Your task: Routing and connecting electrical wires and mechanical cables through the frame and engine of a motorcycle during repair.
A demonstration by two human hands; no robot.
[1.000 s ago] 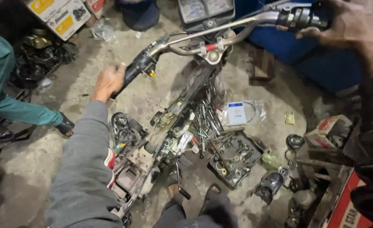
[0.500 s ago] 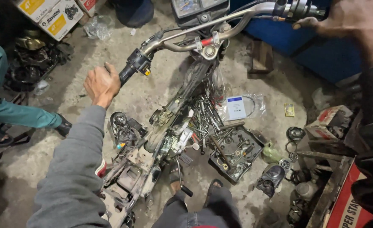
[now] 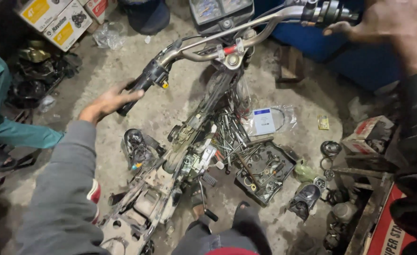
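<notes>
Stripped motorcycle frame [image 3: 170, 179] stands on the concrete floor [image 3: 123, 71], seen from above. Handlebar [image 3: 227, 35] runs across the top of the view, left end lower than the right.

Left hand [image 3: 107, 103]: open, fingers stretched flat towards the black left grip [image 3: 142, 85]. Fingertips touch or just overlap the grip's outer end; nothing clamped. Grey sleeve [image 3: 62, 189] runs back from it.

Right hand [image 3: 383, 21]: at the right end of the bar, beside the switch housing [image 3: 328, 12]. Fingers spread, not wrapped round the bar. Thumb points at the housing; contact can't be told from this angle. Dark sleeve [image 3: 416, 141] below it.

Instrument cluster [image 3: 220, 12] sits just above the bar's centre clamp [image 3: 232, 54].

On the floor right of the frame: a heap of loose spanners and bolts [image 3: 229, 134], a black tray [image 3: 265, 172] of small parts, and a clear bag with a white card [image 3: 265, 120]. Cardboard boxes [image 3: 62, 21] top left. Another person's teal sleeve [image 3: 0, 108] at the left edge, well apart from the bike.
</notes>
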